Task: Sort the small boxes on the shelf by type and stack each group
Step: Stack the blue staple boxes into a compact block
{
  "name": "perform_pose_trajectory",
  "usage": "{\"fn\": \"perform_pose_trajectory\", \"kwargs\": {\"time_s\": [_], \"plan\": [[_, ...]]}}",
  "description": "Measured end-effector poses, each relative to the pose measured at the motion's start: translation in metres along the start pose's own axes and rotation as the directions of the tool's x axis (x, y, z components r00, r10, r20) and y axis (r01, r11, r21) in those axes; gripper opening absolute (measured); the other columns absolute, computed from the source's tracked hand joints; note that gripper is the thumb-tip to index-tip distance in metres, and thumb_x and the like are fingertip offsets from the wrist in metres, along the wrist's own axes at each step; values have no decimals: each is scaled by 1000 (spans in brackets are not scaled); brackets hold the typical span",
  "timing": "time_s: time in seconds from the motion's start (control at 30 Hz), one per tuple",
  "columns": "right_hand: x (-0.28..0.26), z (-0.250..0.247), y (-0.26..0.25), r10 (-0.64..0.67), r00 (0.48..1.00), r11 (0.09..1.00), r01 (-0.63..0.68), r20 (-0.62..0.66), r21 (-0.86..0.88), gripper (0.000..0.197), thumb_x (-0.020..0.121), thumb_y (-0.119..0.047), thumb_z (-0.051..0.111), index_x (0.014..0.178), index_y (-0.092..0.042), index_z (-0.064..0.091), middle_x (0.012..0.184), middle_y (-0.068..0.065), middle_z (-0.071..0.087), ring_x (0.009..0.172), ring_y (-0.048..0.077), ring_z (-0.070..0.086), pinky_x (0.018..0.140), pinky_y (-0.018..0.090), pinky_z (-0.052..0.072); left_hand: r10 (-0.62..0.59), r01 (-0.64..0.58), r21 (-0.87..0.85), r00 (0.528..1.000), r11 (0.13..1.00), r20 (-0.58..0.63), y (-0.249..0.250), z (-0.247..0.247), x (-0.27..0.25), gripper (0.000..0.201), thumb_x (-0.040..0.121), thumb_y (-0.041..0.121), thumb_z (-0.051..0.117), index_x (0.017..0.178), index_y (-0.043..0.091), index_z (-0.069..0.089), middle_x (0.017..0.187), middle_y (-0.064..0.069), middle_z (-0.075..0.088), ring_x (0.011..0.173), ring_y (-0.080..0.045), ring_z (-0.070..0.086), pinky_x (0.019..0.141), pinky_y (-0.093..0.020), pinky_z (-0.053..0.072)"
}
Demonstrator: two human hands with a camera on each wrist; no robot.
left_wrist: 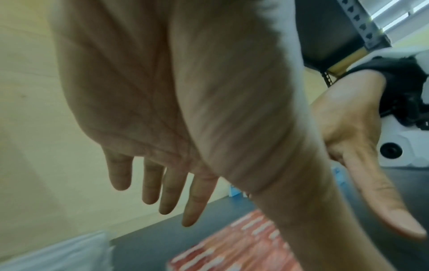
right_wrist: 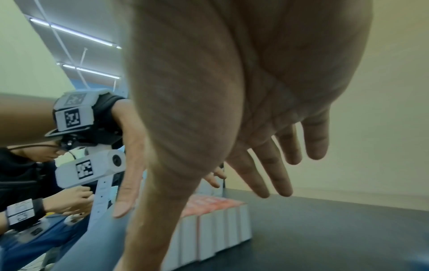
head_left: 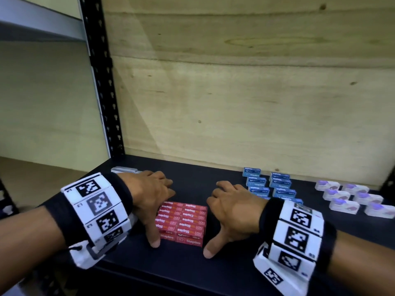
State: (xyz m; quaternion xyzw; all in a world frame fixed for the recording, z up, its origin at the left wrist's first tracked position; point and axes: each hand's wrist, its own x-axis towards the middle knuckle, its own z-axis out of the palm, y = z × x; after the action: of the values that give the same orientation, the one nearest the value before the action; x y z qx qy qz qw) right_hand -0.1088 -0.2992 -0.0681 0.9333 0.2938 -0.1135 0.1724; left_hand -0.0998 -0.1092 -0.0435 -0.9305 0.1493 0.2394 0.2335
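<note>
Red boxes (head_left: 181,223) grouped — left hand (head_left: 149,195) and right hand (head_left: 233,208) flank them, fingers spread, gripping nothing; squaring step, next press both sides inward evenly.

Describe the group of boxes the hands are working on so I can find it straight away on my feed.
On the black shelf in front of the plywood back panel, look near the front edge, between the left hand and right hand. There sits a tight block of red staple boxes in two columns. It is the only red group; the blue boxes and the white-and-purple boxes lie further right.
</note>
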Motion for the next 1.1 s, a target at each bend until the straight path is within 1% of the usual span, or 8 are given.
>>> {"fn": "perform_pose_trajectory", "kwargs": {"time_s": [0.1,0.2,0.33,0.5,0.7,0.83,0.97,1.1], "plan": [[-19,5,29,26,999,999,-25,-31,47,104,66,-79,66,145,-16,40,146,5,39,143,28,17,115,46,26,43,-43,-30,999,999,-23,14,-15,-1,124,58,76,73,155,30,11,163,8,-2,148,-21,-4,120,-48,5],[-43,11,66,94,994,992,-89,-47,85,91,67,-76,68,139,-25,46,135,0,44,134,23,25,109,42,35,141,-152,-58,976,987,-168,39,-31,2,110,63,79,66,152,29,25,159,6,17,144,-18,13,118,-44,19],[-72,23,106,203,978,969,-196,-37,148,60,74,-64,71,123,-34,55,114,-5,54,115,15,33,95,37,45,211,-271,-70,867,960,-452,83,-47,15,69,81,73,54,131,27,48,127,6,53,113,-18,52,88,-35,45],[-92,48,128,284,959,944,-278,-8,179,39,78,-50,74,111,-34,60,94,-14,54,91,12,51,86,32,50,267,-324,-24,818,946,-510,125,-57,28,38,85,60,59,103,27,51,105,5,60,92,-21,58,71,-33,42],[-99,73,131,325,945,921,-324,34,217,27,86,-42,68,109,-33,58,103,-7,60,98,20,61,83,32,50,276,-303,17,844,953,-460,146,-64,33,35,91,45,62,118,24,57,114,-2,60,101,-26,60,72,-34,41],[-101,79,127,330,944,915,-322,9,244,16,89,-37,65,101,-29,58,103,-3,65,95,22,63,79,31,51,281,-312,11,840,950,-465,154,-63,30,20,93,31,60,110,20,62,111,-4,61,93,-26,59,69,-33,40],[-122,80,113,305,951,906,-271,-57,326,8,89,-36,60,95,-29,61,94,-9,66,88,15,62,79,32,52,281,-387,-117,817,915,-503,147,-50,21,12,92,30,61,103,24,62,104,0,60,81,-19,51,70,-32,45],[-150,95,89,317,941,846,-223,-121,485,11,86,-43,60,91,-32,59,82,-17,66,77,2,62,75,23,52,298,-480,-190,761,857,-577,143,-19,9,13,92,35,56,104,31,60,106,9,58,97,-16,57,86,-35,49]]}}
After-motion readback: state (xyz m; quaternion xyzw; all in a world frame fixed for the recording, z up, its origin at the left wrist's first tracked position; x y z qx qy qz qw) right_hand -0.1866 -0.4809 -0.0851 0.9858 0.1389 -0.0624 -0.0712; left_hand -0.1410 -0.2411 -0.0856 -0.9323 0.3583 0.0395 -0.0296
